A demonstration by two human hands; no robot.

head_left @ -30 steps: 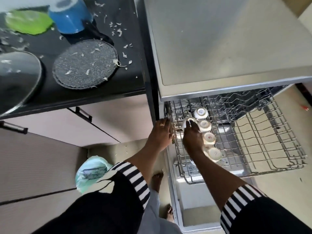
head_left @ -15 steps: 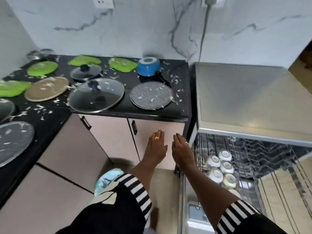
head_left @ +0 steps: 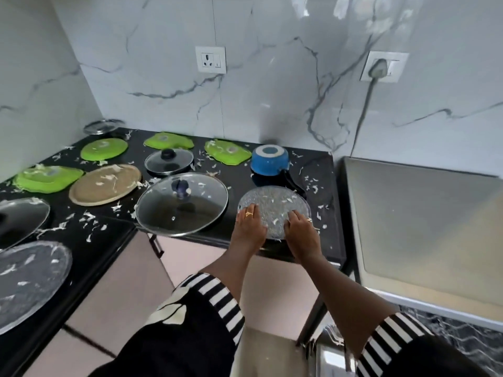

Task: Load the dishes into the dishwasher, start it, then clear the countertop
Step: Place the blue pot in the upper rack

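Your left hand (head_left: 249, 227) grips the left rim of the speckled grey plate (head_left: 275, 206), fingers laid over its top. Your right hand (head_left: 302, 232) is clamped on its near right rim. The plate sits at the front edge of the black bench (head_left: 326, 164). Far left lie green plates (head_left: 47, 178) and a tan round board (head_left: 104, 183). The large glass lid (head_left: 181, 204) lies just beside your left hand, crowding the plate's left rim. Behind the plate stands the upturned blue pot (head_left: 269, 160), its black handle running past the far right rim. White scraps (head_left: 88, 216) litter the bench. The dishwasher (head_left: 422, 227) stands to the right.
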